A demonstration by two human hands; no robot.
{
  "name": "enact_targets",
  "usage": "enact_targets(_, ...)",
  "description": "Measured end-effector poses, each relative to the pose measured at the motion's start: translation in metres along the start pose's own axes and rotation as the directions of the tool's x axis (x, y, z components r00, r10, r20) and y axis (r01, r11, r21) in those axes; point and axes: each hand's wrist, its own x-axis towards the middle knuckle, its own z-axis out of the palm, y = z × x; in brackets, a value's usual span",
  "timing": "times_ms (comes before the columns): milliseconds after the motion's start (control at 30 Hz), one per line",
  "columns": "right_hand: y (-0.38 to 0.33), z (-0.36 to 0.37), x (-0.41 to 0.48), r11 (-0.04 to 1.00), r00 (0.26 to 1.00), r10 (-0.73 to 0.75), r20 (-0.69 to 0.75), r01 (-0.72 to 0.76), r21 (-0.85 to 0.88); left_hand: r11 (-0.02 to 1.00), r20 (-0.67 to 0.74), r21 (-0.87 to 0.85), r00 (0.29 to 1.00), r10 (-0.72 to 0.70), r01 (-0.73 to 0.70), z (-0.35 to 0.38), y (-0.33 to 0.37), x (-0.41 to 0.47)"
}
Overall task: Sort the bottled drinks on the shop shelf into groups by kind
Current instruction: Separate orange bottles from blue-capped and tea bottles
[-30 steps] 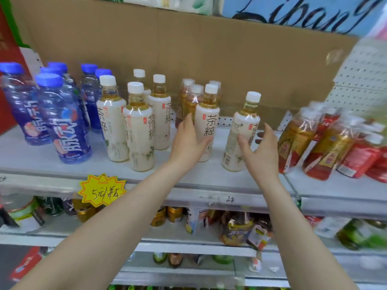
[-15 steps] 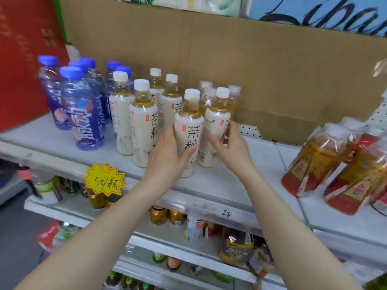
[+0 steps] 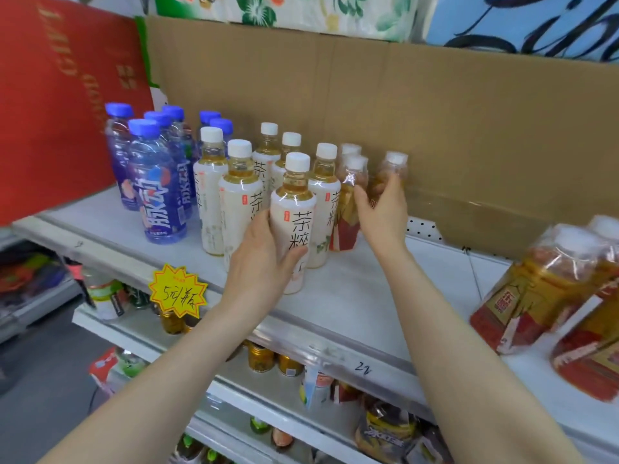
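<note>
Six blue bottles (image 3: pixel 160 195), six white-label tea bottles (image 3: pixel 239 202); left hand (image 3: pixel 264 262) fingers wrap the front tea bottle (image 3: pixel 293 209), right hand (image 3: pixel 382 212) fingers grip one red-label bottle (image 3: pixel 395 169) of three there

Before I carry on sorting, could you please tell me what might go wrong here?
The left hand grips a white bottle near the shelf edge; released carelessly, it might tip off. The right hand holds a red-label bottle in a tight cluster; pulling it out could knock its neighbour over.
</note>
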Motion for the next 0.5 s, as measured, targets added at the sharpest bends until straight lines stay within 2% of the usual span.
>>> enact_targets(100,0.002,0.014,0.014,0.992,0.964,0.13,0.233,-0.127,-0.026,1.0,-0.014,0.005,1.0,0.012,-0.012,0.002,-0.001,-0.001)
enact_targets(133,0.003,0.018,0.014,0.99,0.954,0.143,0.264,-0.143,-0.017,1.0,-0.024,0.004,0.999,0.026,-0.026,0.003,-0.002,-0.003)
enact_targets(367,0.007,-0.032,-0.012,0.989,0.954,0.136,0.269,-0.116,-0.091,0.985,-0.142,0.087,0.977,0.158,-0.147,0.006,0.003,-0.016)
enact_targets(500,0.004,-0.071,-0.046,0.993,0.945,0.114,0.307,-0.109,-0.032,0.934,-0.273,0.183,0.897,0.348,-0.307,0.008,0.015,-0.018)
